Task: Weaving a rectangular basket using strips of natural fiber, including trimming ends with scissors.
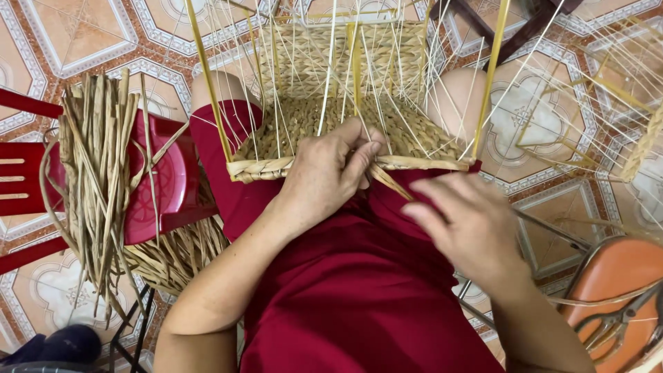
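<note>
On the lap, nearest the camera: dark red cloth (359,290) covers the person's legs, both forearms reaching forward over it.
Right hand (469,221): fingers curled and pinched together, gripping the loose end of a flat straw strand (390,181) that runs from the fingertips up to the basket's near edge.
Left hand (331,173): lies on the basket's near edge, fingers bent and pressing down on the weave, thumb and forefinger closed about the strand where it meets the rim.
Half-woven basket (345,117): rests on the knees just beyond both hands, touching the left hand, a little apart from the right; its braided rim (266,168) runs across the lap, the woven base lies flat behind it, and a woven wall stands at the far side.
Yellow frame rods (207,76): rise upright and slanting from the basket's corners, with many thin pale stakes (324,83) between them.
Bundle of dried straw (97,173): hangs over a red plastic chair (166,179) to the person's left, well apart from the hands.
Orange seat (615,276): low at the right, bearing metal scissors (621,321).
Second wire-and-straw frame (621,103): farther right, on the floor.
Patterned tile floor (83,34): spreads beneath everything, farthest off.
</note>
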